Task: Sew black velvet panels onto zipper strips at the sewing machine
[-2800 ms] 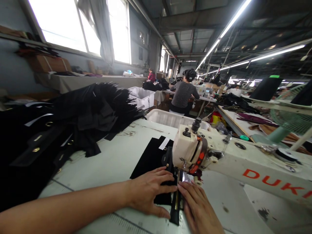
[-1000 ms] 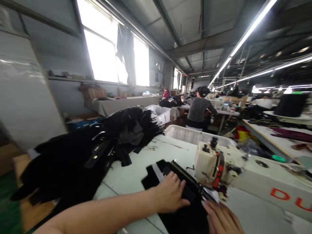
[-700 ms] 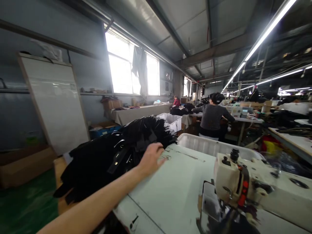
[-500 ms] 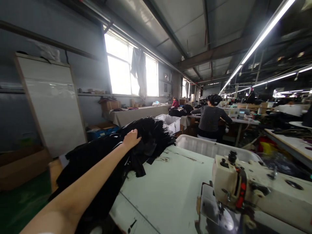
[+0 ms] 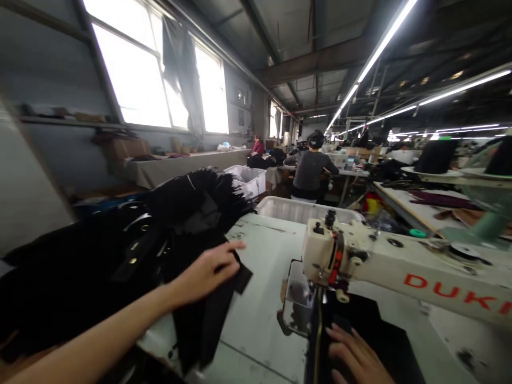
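My left hand (image 5: 206,271) lies on a black fabric piece (image 5: 218,304) at the edge of a big heap of black cut pieces (image 5: 120,245); its fingers curl around the piece's edge. My right hand (image 5: 356,357) rests flat with spread fingers on another black fabric panel (image 5: 380,330) that lies under the head of the white sewing machine (image 5: 332,256). A dark strap with a pale edge (image 5: 317,336) runs down from the needle area beside that hand.
The pale green sewing table (image 5: 264,298) carries the machine, marked with red letters (image 5: 452,293). A white plastic bin (image 5: 304,209) stands behind it. A person in a grey top (image 5: 310,168) sits with their back to me. More work tables (image 5: 420,205) stretch to the right.
My left hand has come back from high on the black heap towards me with a black piece. My right hand and a black panel are now by the needle. The view has swung right.
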`<state>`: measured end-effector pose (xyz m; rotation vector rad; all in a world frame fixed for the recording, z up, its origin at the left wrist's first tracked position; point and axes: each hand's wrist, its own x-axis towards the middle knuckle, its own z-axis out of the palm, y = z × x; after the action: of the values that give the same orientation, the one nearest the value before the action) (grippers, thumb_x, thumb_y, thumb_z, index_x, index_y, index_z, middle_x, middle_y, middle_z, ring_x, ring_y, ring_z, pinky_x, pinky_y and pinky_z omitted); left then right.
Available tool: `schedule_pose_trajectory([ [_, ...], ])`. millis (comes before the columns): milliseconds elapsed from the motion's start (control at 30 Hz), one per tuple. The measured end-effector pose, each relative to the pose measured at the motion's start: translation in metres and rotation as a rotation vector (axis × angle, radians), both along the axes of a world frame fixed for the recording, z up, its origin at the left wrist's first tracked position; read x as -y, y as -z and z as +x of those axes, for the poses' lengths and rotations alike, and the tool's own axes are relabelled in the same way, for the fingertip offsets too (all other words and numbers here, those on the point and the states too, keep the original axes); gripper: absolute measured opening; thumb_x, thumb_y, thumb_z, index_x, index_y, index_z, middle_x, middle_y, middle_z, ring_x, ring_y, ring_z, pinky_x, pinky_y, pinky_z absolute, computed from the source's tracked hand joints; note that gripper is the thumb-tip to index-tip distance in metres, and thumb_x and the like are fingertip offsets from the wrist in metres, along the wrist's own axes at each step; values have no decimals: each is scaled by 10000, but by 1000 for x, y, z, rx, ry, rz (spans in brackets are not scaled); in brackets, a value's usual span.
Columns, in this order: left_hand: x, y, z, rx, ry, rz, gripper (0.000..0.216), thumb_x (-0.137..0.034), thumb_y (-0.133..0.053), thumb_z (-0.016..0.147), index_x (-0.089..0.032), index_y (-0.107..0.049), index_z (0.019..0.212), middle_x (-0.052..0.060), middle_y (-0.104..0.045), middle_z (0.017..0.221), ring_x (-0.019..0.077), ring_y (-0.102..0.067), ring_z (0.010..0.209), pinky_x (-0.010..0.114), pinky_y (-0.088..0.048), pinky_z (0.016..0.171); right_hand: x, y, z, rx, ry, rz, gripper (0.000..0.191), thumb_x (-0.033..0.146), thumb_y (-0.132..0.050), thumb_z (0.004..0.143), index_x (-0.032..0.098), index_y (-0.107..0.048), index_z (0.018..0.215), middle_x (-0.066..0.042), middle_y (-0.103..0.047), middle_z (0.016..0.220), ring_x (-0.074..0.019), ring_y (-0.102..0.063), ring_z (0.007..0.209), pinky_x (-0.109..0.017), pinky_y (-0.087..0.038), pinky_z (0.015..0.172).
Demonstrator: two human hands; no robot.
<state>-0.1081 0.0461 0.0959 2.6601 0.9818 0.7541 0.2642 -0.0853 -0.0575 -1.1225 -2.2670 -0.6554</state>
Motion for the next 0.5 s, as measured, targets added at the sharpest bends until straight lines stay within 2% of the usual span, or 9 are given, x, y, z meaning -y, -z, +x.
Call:
schedule_pose_trajectory([
  [33,20,24,18,-36,102,-66,333,-322,-499,994,-176,-642,731,72,-598,1358,246,-591,1223,340,-485,1015,5,-10,-7,12,30,-36,187,266,-560,890,296,-610,1067,16,-717,1103,-172,-699,977,-295,-577,829],
  [100,54,67,47,-106,348,-186,192,-274,-538,972,-185,-656,851,92,-527,1434,274,-498,1326,457,-356,1135,13,-27,-23,15,91,-69,329,271,-557,889,255,-587,1216,-9,-722,1051,-173,-705,929,-305,-588,803],
  [167,75,95,67,-152,582,-229,105,-226,-582,949,-199,-664,890,80,-530,1428,278,-423,1381,506,-250,1180,18,-36,-35,27,128,-61,368,270,-546,888,256,-588,1254,-23,-716,1050,-185,-701,929,-316,-597,767],
  [200,80,101,74,-162,651,-238,98,-199,-587,942,-202,-662,878,73,-532,1425,265,-419,1385,496,-221,1192,20,-38,-39,36,139,-49,362,267,-535,889,264,-600,1245,-29,-713,1061,-193,-699,937,-323,-600,752],
  [267,81,100,80,-193,756,-258,106,-199,-617,921,-201,-643,818,70,-534,1414,250,-438,1372,468,-181,1208,23,-38,-41,51,142,-24,345,264,-508,896,275,-623,1221,-35,-710,1075,-205,-697,944,-335,-601,731],
  [333,78,85,80,-193,780,-286,106,-206,-645,895,-199,-625,790,87,-550,1371,247,-466,1346,450,-178,1213,23,-37,-39,48,133,-10,332,271,-481,913,277,-634,1207,-37,-713,1059,-206,-698,928,-339,-598,722],
  [433,78,63,72,-104,690,-266,56,-186,-645,895,-196,-634,841,104,-583,1252,252,-518,1277,473,-205,1207,23,-40,-36,-11,116,-2,303,270,-440,953,279,-646,1174,-39,-711,1063,-198,-692,941,-336,-586,752],
  [500,83,58,66,-39,577,-210,67,-213,-631,920,-192,-627,856,102,-583,1197,262,-548,1210,460,-322,1163,24,-43,-40,-96,133,-17,284,255,-429,972,254,-650,1149,-51,-708,1077,-192,-686,965,-319,-575,785],
])
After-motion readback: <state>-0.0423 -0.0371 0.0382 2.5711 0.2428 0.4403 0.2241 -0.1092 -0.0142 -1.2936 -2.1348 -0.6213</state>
